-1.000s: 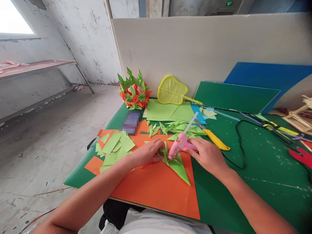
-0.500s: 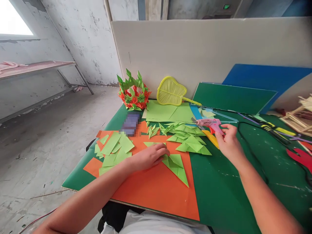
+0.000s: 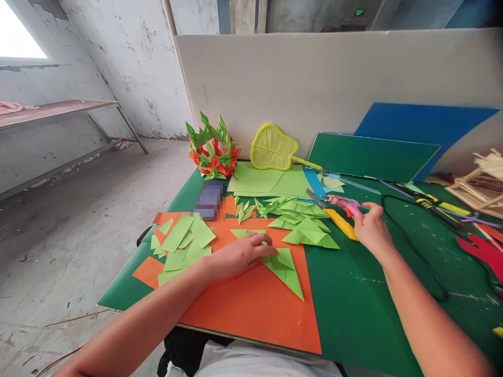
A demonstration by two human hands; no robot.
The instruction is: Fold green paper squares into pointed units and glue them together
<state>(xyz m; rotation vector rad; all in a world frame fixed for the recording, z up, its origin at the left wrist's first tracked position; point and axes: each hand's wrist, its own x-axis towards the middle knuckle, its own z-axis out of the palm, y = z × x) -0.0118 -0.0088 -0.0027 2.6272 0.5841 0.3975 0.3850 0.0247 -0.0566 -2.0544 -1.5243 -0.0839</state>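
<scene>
My left hand (image 3: 245,254) rests over the orange sheet (image 3: 251,309), its bent fingers closed on a folded green paper piece (image 3: 285,269). Part of that piece is hidden beneath the fingers. On the right, my right hand (image 3: 373,228) grips a pink hot glue gun (image 3: 341,202) by its handle, nozzle pointing left, low over the table. Just below the gun lies a yellow-handled cutter (image 3: 341,224) with a grey blade. Between the hands sits a pile of folded green paper pieces (image 3: 304,222).
Loose green paper pieces (image 3: 188,238) lie at left beside a blurred dark phone-like object (image 3: 209,200). Behind stand an orange-and-green paper crown-like piece (image 3: 214,149) and a yellow fan (image 3: 274,147). A black cable (image 3: 416,262) loops on the green table (image 3: 353,314). Wooden sticks (image 3: 481,180) sit far right.
My right hand has shifted slightly right and down with the glue gun, uncovering the cutter's blade. My left forefinger has stretched out a little over the folded paper. The view has turned slightly.
</scene>
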